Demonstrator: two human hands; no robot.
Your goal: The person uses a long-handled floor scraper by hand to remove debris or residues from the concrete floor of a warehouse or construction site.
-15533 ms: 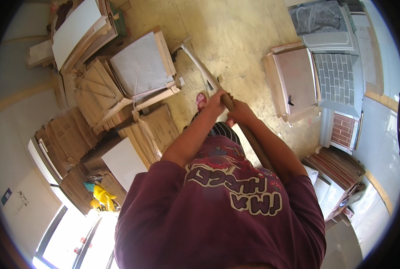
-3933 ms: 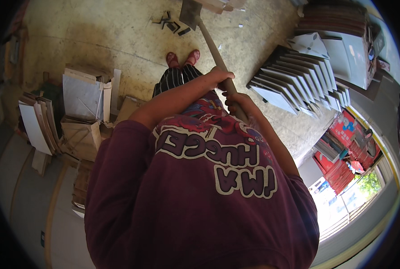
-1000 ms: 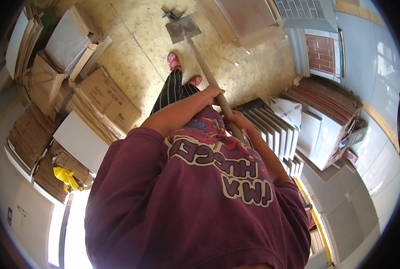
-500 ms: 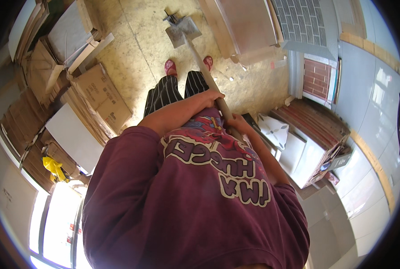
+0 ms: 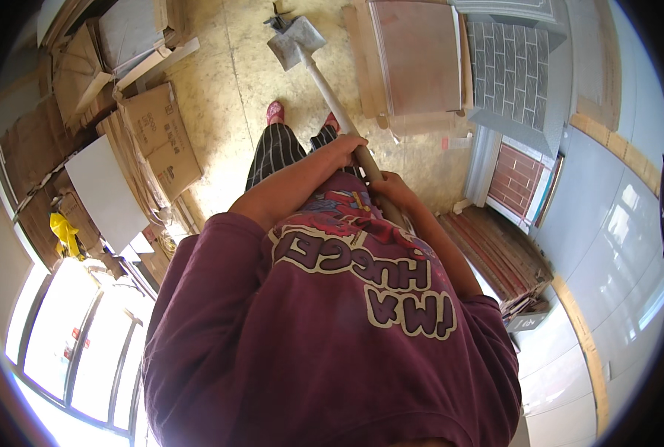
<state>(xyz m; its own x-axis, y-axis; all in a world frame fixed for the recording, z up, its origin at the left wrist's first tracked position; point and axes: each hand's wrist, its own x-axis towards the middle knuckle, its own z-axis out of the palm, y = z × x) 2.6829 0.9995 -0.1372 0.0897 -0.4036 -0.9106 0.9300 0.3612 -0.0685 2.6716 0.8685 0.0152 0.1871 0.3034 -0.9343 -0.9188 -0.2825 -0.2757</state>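
At far left, flattened brown cardboard boxes (image 5: pixel 157 138) and a white square tile (image 5: pixel 105 190) lean in stacks on the speckled beige floor (image 5: pixel 220 89). Right of them, the left hand (image 5: pixel 344 149) is curled tight around a long pale wooden handle (image 5: pixel 339 112) ending in a flat grey metal blade (image 5: pixel 294 41) resting on the floor ahead of the red shoes (image 5: pixel 274 112). The right hand (image 5: pixel 391 190) wraps the same handle lower down. Further right lean a pinkish-brown tile (image 5: pixel 417 56) and a grey brick-pattern panel (image 5: pixel 510 71).
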